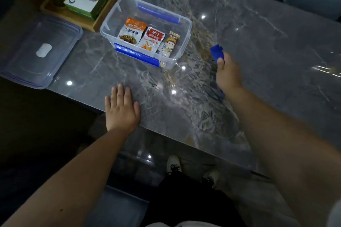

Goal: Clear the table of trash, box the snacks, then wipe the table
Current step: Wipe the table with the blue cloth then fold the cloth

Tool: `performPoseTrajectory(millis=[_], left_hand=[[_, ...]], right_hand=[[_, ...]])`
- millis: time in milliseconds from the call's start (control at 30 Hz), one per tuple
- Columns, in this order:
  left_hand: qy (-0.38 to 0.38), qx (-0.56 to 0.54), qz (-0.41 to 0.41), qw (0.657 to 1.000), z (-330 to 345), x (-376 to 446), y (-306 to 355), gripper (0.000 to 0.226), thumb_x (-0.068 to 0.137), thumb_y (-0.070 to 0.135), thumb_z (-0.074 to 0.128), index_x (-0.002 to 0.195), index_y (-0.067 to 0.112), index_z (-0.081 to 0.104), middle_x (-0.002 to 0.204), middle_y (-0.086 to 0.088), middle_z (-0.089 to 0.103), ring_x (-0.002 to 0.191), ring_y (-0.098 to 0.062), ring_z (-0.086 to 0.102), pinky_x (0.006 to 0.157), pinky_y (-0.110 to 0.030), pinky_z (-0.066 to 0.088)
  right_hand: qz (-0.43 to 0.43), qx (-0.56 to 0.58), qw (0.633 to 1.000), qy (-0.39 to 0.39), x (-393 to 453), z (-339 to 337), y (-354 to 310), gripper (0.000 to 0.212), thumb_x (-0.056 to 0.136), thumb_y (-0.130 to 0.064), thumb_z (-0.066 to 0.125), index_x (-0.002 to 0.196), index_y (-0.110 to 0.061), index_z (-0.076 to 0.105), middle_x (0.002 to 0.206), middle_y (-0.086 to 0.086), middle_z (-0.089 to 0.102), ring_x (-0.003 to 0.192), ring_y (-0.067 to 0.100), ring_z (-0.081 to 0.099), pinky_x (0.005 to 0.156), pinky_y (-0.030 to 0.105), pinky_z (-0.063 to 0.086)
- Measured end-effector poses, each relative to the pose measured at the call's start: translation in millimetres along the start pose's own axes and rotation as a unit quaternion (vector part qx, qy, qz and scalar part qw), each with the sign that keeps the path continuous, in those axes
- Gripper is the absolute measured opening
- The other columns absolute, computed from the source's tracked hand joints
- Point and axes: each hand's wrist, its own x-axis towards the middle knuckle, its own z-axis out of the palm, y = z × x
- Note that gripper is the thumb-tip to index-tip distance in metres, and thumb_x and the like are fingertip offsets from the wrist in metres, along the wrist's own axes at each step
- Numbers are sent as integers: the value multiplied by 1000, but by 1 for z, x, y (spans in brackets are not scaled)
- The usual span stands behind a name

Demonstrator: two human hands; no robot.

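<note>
Table (239,42): grey marble, glossy.
Your left hand (121,109): flat on the table, fingers spread.
Your right hand (227,73): closed around a blue cloth (217,52).
Box (181,49): clear, uncovered, 3 snack packets (151,39) inside.
Lid (36,51): far left.

Glossy grey marble table (258,46); dim light

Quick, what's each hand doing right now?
Left hand: open, flat on the table, holding nothing.
Right hand: closed around a blue cloth.
</note>
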Motion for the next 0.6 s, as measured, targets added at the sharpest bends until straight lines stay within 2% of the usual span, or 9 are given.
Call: performPoseTrajectory(millis=[100,167,267,333,467,533,600], left_hand=[[3,9,-1,1000,3,1,0,62,97,43,23,150,12,21,160,-12,14,148,-27,2,119,-49,5],[3,16,-3,1000,4,1,-1,63,96,44,20,151,12,20,161,-11,12,148,-26,0,119,-48,4],[6,16,-6,1000,5,1,0,63,96,44,20,151,12,20,161,-11,12,148,-26,0,119,-48,3],[6,13,-6,1000,4,0,1,62,96,43,22,151,12,21,161,-11,12,148,-26,1,119,-48,4],[-7,14,-9,1000,1,0,2,61,98,42,23,151,12,18,161,-10,9,148,-26,-3,119,-49,3],[-19,18,-6,1000,-1,0,2,62,98,42,21,152,12,16,162,-10,6,148,-25,-5,119,-49,1],[-32,15,0,999,-3,0,2,62,98,43,19,152,12,14,162,-9,3,148,-25,-8,119,-48,0]], right_hand=[[-47,-70,996,-5,32,18,-6,41,102,-22,33,139,-8,41,137,21,50,118,38,50,92,37,36],[-74,-123,988,-59,48,35,-11,43,101,-21,33,142,-7,36,143,21,43,123,39,47,99,42,36],[-151,-212,956,-133,50,61,-18,46,101,-21,34,145,-6,32,154,20,25,141,36,25,115,46,20],[-195,-231,943,-140,31,68,-22,47,99,-20,38,143,-5,33,155,19,25,143,35,21,116,51,18],[-306,-226,907,-182,-45,62,-29,45,94,-19,40,136,-2,42,148,23,35,139,39,30,113,56,24],[-338,-220,893,-199,-89,58,-31,46,93,-21,35,135,-4,46,147,20,40,138,36,34,112,53,24],[-358,-227,880,-212,-132,57,-29,44,95,-21,42,137,-10,46,148,13,40,139,30,33,114,48,20]])
